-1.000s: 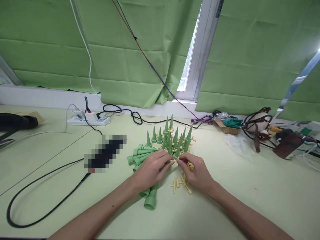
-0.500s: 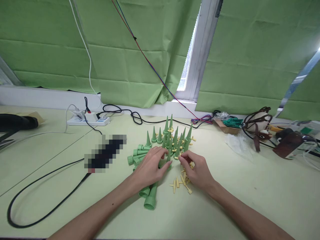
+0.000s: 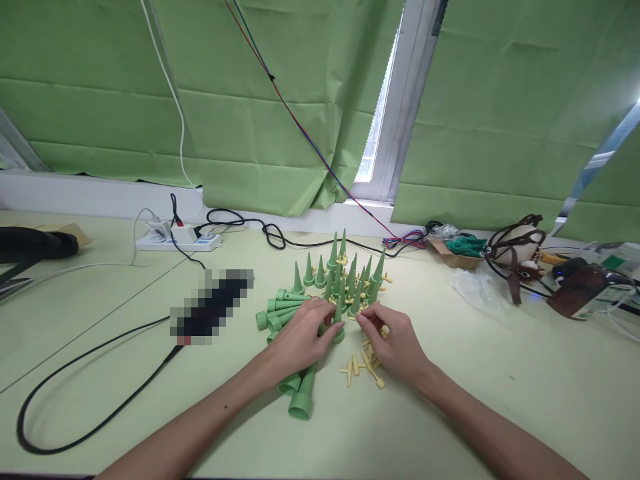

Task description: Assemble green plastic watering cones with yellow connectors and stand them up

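My left hand (image 3: 303,335) curls its thumb and fingers round an upright green plastic spike (image 3: 339,327), a cone on a round cap. Just to the right, my right hand (image 3: 397,341) pinches a small yellow plastic fitting (image 3: 353,318) between thumb and forefinger, close to that spike. Behind both hands stands a cluster of green spikes (image 3: 333,255), several with yellow fittings at their bases. More green spikes (image 3: 301,403) lie on their sides beside and under my left forearm. Loose yellow fittings (image 3: 349,372) are scattered below my right hand, which partly covers them.
A pixelated dark object (image 3: 215,307) with a black cable lies left on the table (image 3: 425,427). Behind it sits a white power strip (image 3: 177,240). At right are a clear plastic bag (image 3: 477,293), a cardboard box (image 3: 457,257) and a dark reddish-brown object (image 3: 575,293).
Both hands hold almost the same pose at the same spot. The whole view has shifted very slightly to the right.
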The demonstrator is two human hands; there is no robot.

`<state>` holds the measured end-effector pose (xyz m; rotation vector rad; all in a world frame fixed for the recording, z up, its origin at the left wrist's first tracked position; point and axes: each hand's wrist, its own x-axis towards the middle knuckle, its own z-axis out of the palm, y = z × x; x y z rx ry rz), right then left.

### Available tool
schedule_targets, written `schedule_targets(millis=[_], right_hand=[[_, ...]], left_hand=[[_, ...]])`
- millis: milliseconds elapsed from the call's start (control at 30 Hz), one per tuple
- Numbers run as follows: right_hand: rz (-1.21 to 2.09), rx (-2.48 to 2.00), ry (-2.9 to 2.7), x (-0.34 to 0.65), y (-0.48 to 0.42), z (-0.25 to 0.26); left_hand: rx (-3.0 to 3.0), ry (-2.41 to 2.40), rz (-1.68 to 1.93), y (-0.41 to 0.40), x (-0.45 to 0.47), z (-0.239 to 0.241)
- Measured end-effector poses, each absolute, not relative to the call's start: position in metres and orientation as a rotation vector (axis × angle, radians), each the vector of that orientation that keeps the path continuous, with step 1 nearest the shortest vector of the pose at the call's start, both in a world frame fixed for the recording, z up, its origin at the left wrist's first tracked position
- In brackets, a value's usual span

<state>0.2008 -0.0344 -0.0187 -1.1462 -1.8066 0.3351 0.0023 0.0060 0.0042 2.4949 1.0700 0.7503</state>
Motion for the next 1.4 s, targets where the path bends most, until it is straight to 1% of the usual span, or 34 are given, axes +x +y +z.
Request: schedule_targets(millis=[400,1400], right_hand=[[0.377,-1.104,-1.885,0.2007,-0.0356,-0.0205],[0.378,-1.12,-1.905,0.1988,-0.0357,-0.0198]], left_hand=[[2.314,1.118,0.844,0.0028,0.0046,0.0113],[2.3,1.056,0.92,-0.0012,0.0076,0.0105]])
